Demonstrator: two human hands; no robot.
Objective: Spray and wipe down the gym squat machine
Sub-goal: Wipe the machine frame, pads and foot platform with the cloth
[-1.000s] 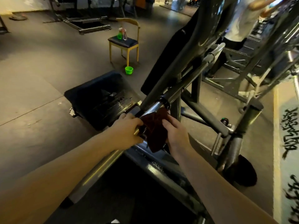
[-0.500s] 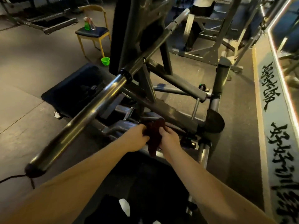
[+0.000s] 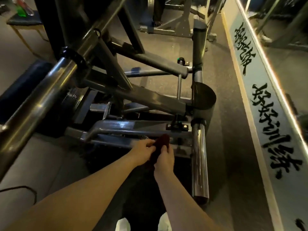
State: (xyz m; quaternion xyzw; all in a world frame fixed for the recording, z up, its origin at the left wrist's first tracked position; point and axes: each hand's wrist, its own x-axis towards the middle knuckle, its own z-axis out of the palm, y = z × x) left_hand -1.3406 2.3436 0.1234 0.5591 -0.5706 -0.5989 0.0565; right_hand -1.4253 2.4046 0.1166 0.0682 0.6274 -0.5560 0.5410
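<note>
The squat machine's grey steel frame [image 3: 150, 99] fills the middle of the view, with a long chrome bar [image 3: 41, 95] slanting across the left and a chrome weight peg [image 3: 199, 157] on the right. A dark red cloth [image 3: 160, 145] hangs between my hands, just in front of the low frame rail [image 3: 116, 129]. My left hand [image 3: 144, 150] pinches the cloth's upper left side. My right hand [image 3: 165, 161] grips it from the right and below. A green spray bottle [image 3: 20, 10] stands on a chair seat at the far top left.
A yellow-legged chair [image 3: 23, 25] with a dark seat stands at the upper left. A white wall band with black painted characters [image 3: 265, 104] runs along the right, with a mirror above it. Another machine's frame [image 3: 173, 29] sits at the back. A black cable [image 3: 21, 189] lies on the floor.
The view has swung down and right along the machine. Both hands, still holding the cloth, moved from the chrome bar down to the low frame rail near the right weight peg.
</note>
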